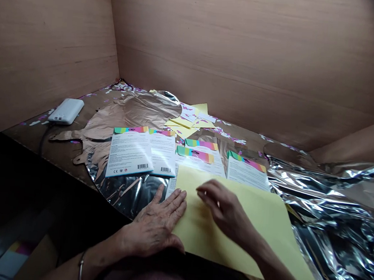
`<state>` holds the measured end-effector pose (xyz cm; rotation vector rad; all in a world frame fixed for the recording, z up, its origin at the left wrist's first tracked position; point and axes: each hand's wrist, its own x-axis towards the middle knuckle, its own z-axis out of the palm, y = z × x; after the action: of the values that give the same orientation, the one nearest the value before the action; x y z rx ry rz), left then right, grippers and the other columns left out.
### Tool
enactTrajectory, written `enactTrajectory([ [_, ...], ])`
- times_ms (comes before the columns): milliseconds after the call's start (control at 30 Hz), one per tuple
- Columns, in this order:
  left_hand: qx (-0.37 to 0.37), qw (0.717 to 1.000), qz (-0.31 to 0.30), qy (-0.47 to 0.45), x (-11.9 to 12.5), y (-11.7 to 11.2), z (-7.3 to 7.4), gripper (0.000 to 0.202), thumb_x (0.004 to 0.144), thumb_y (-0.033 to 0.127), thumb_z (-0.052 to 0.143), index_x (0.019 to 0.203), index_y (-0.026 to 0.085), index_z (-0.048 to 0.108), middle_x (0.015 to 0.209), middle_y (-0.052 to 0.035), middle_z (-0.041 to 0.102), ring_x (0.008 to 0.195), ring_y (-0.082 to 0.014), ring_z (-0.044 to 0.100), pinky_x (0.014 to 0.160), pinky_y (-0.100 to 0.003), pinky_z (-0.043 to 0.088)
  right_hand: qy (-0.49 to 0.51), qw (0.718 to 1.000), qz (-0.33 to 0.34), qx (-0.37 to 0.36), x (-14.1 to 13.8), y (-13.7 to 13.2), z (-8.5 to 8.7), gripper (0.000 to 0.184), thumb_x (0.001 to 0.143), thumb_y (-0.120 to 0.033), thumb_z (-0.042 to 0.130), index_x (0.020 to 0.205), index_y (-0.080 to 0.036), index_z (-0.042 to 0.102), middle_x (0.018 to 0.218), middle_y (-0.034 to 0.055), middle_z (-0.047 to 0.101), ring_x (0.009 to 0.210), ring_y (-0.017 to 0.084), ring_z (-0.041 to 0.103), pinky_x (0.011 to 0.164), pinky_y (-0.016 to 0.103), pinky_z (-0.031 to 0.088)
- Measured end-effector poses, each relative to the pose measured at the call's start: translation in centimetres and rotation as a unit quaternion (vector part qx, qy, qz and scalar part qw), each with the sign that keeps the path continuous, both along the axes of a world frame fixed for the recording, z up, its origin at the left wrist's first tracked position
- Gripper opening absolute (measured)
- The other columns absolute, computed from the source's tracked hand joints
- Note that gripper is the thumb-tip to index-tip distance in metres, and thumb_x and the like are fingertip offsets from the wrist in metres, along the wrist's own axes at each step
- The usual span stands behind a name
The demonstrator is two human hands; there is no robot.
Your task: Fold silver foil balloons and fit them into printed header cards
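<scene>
Working remotely, I am failing to read the tiny print on the white packets (130,146). The yellow sheet (251,230) is covering the lower parts of the packets on the right. The right hand (223,206) is hiding some of the sheet, and I am not managing to tell whether its curled fingers are holding anything. The right edge is cutting off the silver foil (331,188); shadow is blurring a cardboard box (42,255) at lower left.

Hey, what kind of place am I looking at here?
It looks like a makeshift work booth, possibly for crafts or packing. Plain wood-grained walls close in a work surface, which holds printed packets, shiny foil and a large yellow sheet.
</scene>
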<state>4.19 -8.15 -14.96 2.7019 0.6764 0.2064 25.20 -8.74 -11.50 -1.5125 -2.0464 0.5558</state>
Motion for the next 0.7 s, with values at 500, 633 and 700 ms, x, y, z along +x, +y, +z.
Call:
enactTrajectory([
  [500, -0.153, 0.988, 0.003, 0.004, -0.7, 1.3, 1.1, 0.073, 0.072, -0.002, 0.041, 0.138, 0.006, 0.013, 0.146, -0.0178, 0.013, 0.136, -0.0161, 0.003, 0.108, -0.05, 0.002, -0.095, 0.986, -0.015, 0.138, -3.6, -6.0, -4.2, 0.021, 0.087, -0.011, 0.038, 0.099, -0.016, 0.054, 0.078, 0.0061, 0.051, 0.069, 0.016, 0.049, 0.059, 0.027, 0.042],
  [633, -0.164, 0.986, 0.007, 0.013, -0.7, 1.2, 1.3, 0.073, 0.071, -0.002, 0.043, 0.138, 0.005, 0.014, 0.146, -0.0171, 0.013, 0.136, -0.0162, 0.003, 0.108, -0.049, 0.001, -0.103, 0.98, -0.004, 0.169, -5.0, -5.8, -4.3, 0.021, 0.086, -0.009, 0.038, 0.098, -0.014, 0.054, 0.075, 0.0059, 0.05, 0.067, 0.017, 0.045, 0.058, 0.028, 0.037],
  [700, -0.166, 0.986, 0.006, 0.017, -0.6, 1.3, 1.4, 0.073, 0.071, -0.002, 0.043, 0.138, 0.004, 0.014, 0.146, -0.0172, 0.012, 0.136, -0.0166, 0.003, 0.108, -0.05, 0.002, -0.091, 0.983, -0.001, 0.156, -5.4, -5.7, -4.3, 0.018, 0.086, -0.008, 0.038, 0.092, -0.015, 0.055, 0.075, 0.0055, 0.05, 0.067, 0.017, 0.044, 0.058, 0.028, 0.035],
])
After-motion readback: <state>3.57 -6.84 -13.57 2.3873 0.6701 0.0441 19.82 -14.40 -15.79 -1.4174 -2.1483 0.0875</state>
